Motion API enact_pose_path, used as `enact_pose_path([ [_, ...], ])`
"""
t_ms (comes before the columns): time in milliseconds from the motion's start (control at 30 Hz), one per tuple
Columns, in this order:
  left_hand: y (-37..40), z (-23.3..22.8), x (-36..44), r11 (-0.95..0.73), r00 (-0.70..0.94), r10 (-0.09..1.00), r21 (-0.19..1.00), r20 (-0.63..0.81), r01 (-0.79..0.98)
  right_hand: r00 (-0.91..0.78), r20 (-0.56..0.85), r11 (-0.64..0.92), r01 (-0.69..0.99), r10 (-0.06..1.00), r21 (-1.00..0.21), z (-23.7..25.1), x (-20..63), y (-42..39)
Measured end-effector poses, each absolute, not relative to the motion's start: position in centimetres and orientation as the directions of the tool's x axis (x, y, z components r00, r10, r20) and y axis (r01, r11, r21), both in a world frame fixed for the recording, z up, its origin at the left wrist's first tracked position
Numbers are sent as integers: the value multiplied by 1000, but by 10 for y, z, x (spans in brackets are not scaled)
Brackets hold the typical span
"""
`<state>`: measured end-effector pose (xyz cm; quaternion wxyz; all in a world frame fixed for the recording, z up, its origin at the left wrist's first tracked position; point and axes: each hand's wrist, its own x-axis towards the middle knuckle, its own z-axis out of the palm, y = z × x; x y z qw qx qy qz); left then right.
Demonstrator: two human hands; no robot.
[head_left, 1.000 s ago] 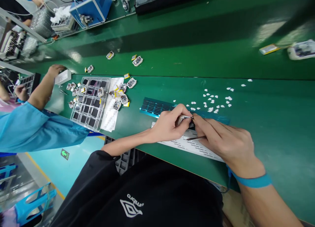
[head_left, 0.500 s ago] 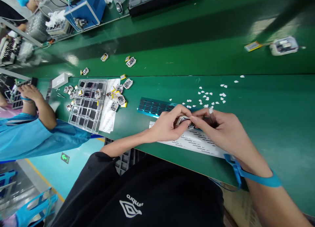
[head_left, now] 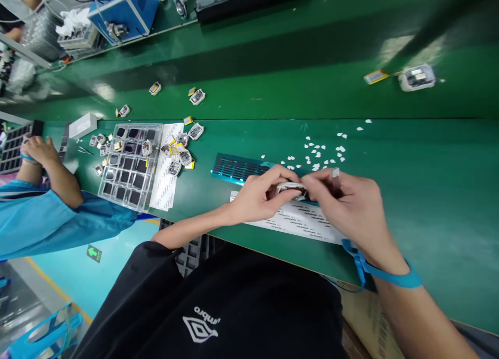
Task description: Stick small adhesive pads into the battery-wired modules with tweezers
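Head view, bench-top contents. Left hand (head_left: pixel 265 195), centre of frame: fingers and thumb closed around a small white-cased device (head_left: pixel 291 186), which is held edge-up above the bench. Right hand (head_left: pixel 349 205), right of centre: closed on a slim metal tool (head_left: pixel 336 175), one end protruding above the fingers; thumb and fingertips meet at the device's right end; whether they pinch a part there cannot be told. Blue wristband (head_left: pixel 393 277), right wrist. Printed white sheet (head_left: pixel 296 221), beneath the hands. Blue sheet with black strips (head_left: pixel 239 168), partly behind the left hand. White flecks, scattered, right of centre. Clear compartment tray (head_left: pixel 149 181), left of frame. Opened device units (head_left: pixel 185 157), clustered right of the tray. Single unit (head_left: pixel 417 78), upper right, wired to a yellow-edged pack (head_left: pixel 376 77). Co-worker's hands (head_left: pixel 41 150), far left.
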<state>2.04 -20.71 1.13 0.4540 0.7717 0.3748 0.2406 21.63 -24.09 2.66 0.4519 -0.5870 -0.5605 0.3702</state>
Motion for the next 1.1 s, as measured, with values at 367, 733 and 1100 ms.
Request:
enact_pose_path([
  [367, -227, 4, 28, -872, 933, 284, 465, 221, 155, 511, 44, -132, 303, 859, -944, 31, 277, -306],
  [733, -227, -2, 27, -878, 929, 308, 437, 208, 193, 426, -128, -309, 388, 896, -868, 13, 280, -358],
  [1100, -227, -6, 30, -847, 936, 305, 499, 174, 183, 413, -126, -260, 285, 902, -923, 8, 279, -355],
])
